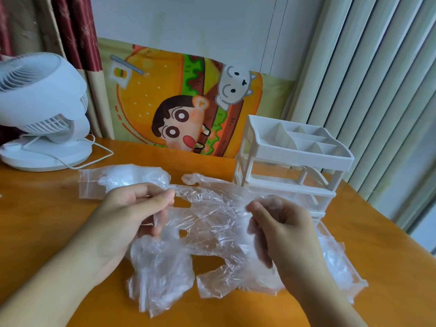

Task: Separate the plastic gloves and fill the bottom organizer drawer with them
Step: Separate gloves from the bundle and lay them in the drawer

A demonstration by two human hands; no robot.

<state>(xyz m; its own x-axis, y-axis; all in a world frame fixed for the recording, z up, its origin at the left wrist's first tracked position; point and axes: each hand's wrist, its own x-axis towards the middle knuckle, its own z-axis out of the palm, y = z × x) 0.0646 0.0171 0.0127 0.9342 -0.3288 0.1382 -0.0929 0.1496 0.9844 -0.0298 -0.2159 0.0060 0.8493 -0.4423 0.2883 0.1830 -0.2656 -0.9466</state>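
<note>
Both hands, left (132,208) and right (280,223), pinch the gloves (212,223); peeling slowly apart should free one without tearing.

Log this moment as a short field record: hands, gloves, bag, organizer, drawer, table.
left hand: pinches the clear plastic gloves at their left edge
right hand: pinches the same bunch at its right side
gloves: crumpled, stretched between both hands above the table, lower parts hanging down
zip bag: lies flat behind the left hand, more clear plastic inside
organizer: white, stands at right, divided top tray
bottom drawer: clear, pulled out toward the person, some plastic already in it
table: orange wood
fan: white, far left
</note>
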